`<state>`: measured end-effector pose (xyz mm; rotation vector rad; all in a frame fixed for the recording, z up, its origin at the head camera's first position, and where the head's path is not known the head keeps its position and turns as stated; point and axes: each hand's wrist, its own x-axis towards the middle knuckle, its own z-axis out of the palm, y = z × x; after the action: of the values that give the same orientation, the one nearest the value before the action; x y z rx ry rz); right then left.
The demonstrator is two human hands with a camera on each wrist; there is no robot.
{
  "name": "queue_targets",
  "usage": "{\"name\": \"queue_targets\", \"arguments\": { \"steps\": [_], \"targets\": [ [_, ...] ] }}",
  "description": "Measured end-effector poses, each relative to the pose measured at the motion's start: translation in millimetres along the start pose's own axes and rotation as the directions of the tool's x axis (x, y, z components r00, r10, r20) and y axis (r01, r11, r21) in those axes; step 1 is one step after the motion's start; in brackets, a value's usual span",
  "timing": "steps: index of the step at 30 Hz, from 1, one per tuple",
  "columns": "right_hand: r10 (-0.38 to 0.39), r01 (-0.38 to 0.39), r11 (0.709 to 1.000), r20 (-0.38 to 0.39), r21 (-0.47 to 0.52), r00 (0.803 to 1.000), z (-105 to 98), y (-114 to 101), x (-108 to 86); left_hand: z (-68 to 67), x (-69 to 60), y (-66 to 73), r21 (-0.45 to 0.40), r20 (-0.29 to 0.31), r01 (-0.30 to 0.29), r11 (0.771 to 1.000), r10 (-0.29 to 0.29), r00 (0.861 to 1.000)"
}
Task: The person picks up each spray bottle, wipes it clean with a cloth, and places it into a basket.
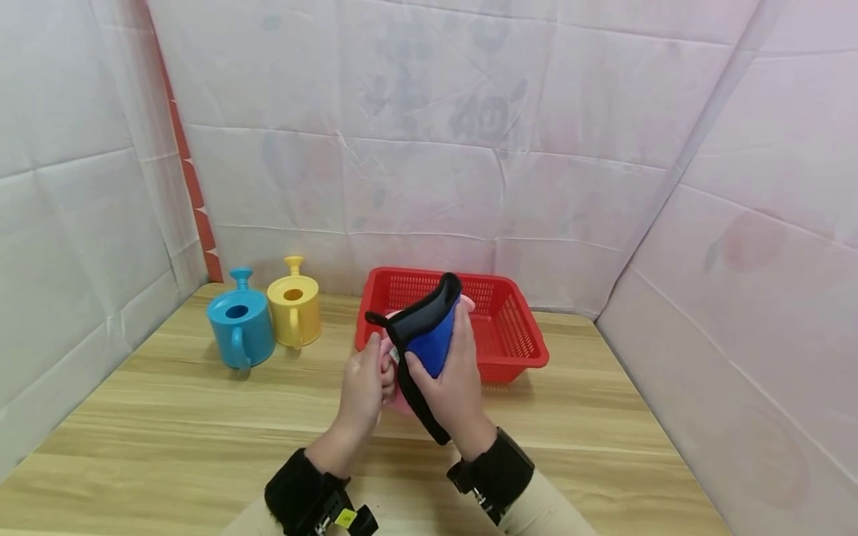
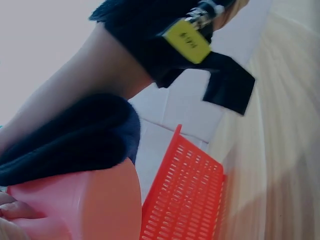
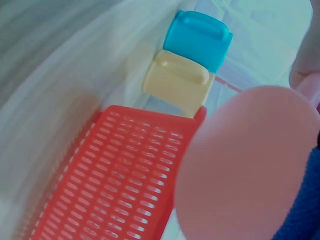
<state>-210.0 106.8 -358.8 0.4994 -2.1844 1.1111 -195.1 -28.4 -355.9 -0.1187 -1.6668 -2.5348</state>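
Observation:
My left hand (image 1: 364, 380) grips the handle of a pink watering can (image 3: 240, 165). In the head view most of the can is hidden behind my hands and a blue cloth. My right hand (image 1: 457, 383) holds that blue cloth (image 1: 432, 342), which has a black edge and a small black loop, with the thumb on its near face. The cloth lies against the can, its dark side showing in the left wrist view. Just beyond both hands stands a red basket (image 1: 529, 320), and the can is held up in front of it.
A blue watering can (image 1: 241, 327) and a yellow watering can (image 1: 304, 309) stand side by side at the back left of the wooden table (image 1: 167, 432). White sheeting (image 1: 429, 186) encloses the table at the back and both sides.

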Motion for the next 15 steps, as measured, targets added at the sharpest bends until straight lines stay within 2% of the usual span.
{"name": "queue_targets", "arguments": {
  "steps": [5, 8, 12, 15],
  "targets": [
    [-0.018, 0.018, 0.999, 0.022, -0.035, 1.0, 5.1, 1.6, -9.9, -1.5, 3.1, 5.8, -0.042, -0.048, 0.006, 0.999, -0.008, 0.999],
    [-0.015, 0.018, 0.998, 0.052, -0.054, 0.999, 8.3, 2.9, -17.1, -3.9, 5.5, 11.2, -0.036, -0.076, -0.004, 0.999, 0.001, 0.997],
    [-0.033, 0.038, 0.997, 0.075, -0.073, 0.997, 10.7, 4.4, -25.7, -7.2, 8.2, 16.5, -0.015, -0.084, -0.056, 0.998, 0.054, 0.995],
    [-0.054, 0.06, 0.995, 0.075, -0.077, 0.996, 10.7, 5.1, -28.8, -7.9, 8.9, 17.9, -0.013, -0.069, -0.081, 0.997, 0.08, 0.994]
  ]
}}
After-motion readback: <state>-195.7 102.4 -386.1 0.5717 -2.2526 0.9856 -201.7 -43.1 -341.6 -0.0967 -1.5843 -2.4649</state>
